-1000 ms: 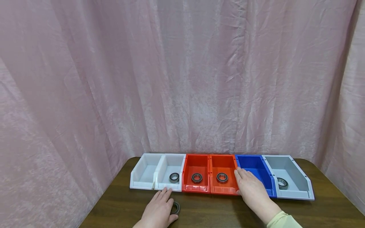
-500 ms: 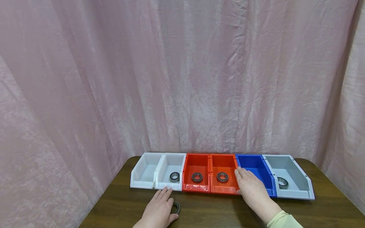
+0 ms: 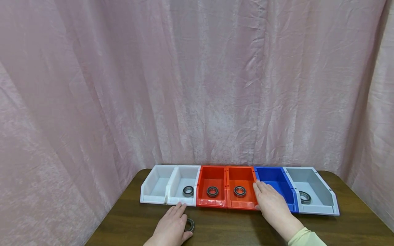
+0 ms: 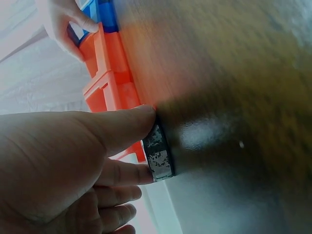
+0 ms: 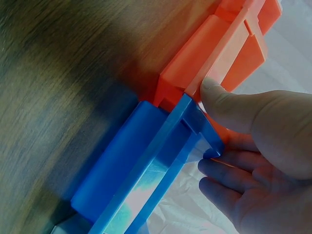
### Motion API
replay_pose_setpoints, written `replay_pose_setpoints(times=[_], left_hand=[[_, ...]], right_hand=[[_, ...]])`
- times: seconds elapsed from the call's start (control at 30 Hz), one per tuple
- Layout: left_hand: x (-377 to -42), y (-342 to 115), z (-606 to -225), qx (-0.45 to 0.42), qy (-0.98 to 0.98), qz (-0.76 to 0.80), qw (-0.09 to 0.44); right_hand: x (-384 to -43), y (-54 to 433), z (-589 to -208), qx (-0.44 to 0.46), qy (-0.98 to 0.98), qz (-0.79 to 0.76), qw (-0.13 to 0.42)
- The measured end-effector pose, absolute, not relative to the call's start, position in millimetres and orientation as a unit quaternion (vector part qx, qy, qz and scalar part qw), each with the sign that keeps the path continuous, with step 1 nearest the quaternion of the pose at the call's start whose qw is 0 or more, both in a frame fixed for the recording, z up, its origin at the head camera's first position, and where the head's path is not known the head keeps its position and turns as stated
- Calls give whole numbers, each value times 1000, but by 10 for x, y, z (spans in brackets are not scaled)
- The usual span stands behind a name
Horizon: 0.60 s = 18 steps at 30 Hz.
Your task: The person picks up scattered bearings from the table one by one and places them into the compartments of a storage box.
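Observation:
My left hand is at the front of the table, with a ball bearing pinched between thumb and index finger. The bearing stands with its dark outer band facing the left wrist camera; the other fingers are loosely bent. My right hand holds the right front edge of the right-hand red bin. Its thumb presses the front lip, and its fingers lie over the side wall, beside the blue bin. Inside that red bin lies another bearing.
Left of the held bin stands a second red bin with a bearing. Two white bins come at the row's left end, the inner one with a bearing. A grey bin with a bearing ends the right side. Pink curtains hang behind.

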<state>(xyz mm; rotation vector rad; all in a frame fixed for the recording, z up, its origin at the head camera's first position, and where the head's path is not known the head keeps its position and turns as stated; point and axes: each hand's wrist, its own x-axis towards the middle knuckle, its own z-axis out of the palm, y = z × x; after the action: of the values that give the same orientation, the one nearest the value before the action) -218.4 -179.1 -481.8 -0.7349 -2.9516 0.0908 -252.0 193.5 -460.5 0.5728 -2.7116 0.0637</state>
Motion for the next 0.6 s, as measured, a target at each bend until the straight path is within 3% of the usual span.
replay_pose_setpoints(times=[0.6], left_hand=[[-2115,-1812,-4719,-265,-959,41,90]], right_hand=[[-2518,1936,-4610,205,-960,20,191]])
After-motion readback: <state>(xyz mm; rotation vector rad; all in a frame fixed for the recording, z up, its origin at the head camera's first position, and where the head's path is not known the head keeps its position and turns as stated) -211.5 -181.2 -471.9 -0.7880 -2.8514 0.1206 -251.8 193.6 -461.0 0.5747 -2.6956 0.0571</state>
